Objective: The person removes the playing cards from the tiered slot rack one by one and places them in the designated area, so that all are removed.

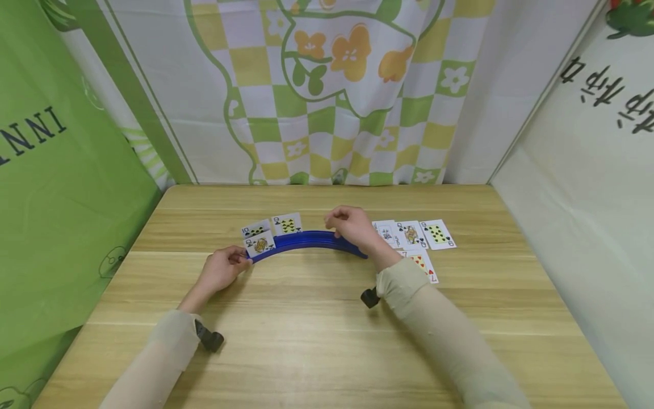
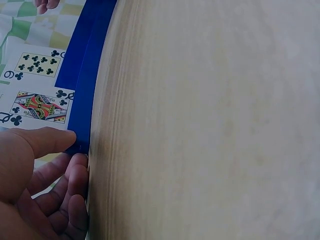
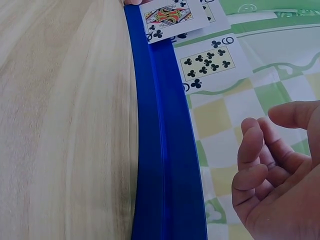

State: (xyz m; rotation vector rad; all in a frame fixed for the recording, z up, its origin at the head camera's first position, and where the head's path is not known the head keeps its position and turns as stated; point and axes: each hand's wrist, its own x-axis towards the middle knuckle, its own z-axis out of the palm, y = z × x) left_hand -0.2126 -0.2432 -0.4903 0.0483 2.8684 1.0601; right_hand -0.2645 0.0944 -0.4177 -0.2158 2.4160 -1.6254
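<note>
Blue and gently curved, the playing-card rack (image 1: 311,241) lay across the far part of the wood-grain table (image 1: 301,335), as I saw it from my remote station. On its left end, the person's left hand (image 1: 221,268) had a grip: in the left wrist view I made out the thumb pressed on top and the bent fingers gathered beneath, with the tip of the rack pinched between.

Just beside that thumb, a queen of clubs (image 1: 260,244) stood in the front row, overlapping a black-pipped card (image 1: 255,228) behind it. A nine of clubs (image 1: 287,224) stood next along in the back row.

I found the right hand (image 1: 355,227) near the rack's right half, its fingers loosely curved, thumb parted from forefinger, holding nothing; the right wrist camera showed it clear of the rack's back edge.

To the right, I counted four cards lying on the wood: a partly covered picture card (image 1: 386,232), a court card (image 1: 410,234), a black spot card (image 1: 437,234) and, nearer, a seven of hearts (image 1: 420,262), partly hidden by the right sleeve (image 1: 449,335). Beyond hung a checked, flower-printed curtain (image 1: 357,108).
</note>
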